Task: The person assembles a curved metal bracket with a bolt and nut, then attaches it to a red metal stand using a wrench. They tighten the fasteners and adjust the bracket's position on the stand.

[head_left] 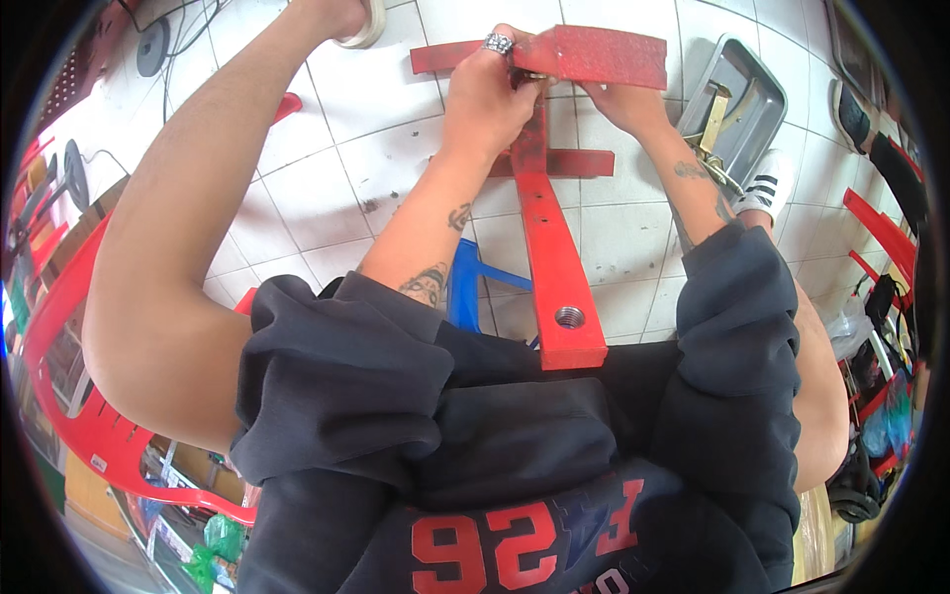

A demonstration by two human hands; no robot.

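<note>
A red metal frame (pixel 556 238) runs from just in front of my lap away from me. Its long beam has a threaded hole (pixel 569 318) at the near end, and a crossbar (pixel 584 162) passes beneath it farther out. At the far end a wide red plate (pixel 609 56) lies crosswise. My left hand (pixel 492 94), with a chunky ring, is closed at the plate's left side; what its fingers pinch is too small to make out. My right hand (pixel 627 105) reaches under the plate's right part, which hides its fingers.
A grey metal tray (pixel 774 87) holding a brass-coloured tool (pixel 714 121) lies on the tiled floor to the right, by a white shoe (pixel 766 182). Under the beam's left side stands a blue plastic stool (pixel 464 287). A red plastic chair (pixel 109 450) is at left.
</note>
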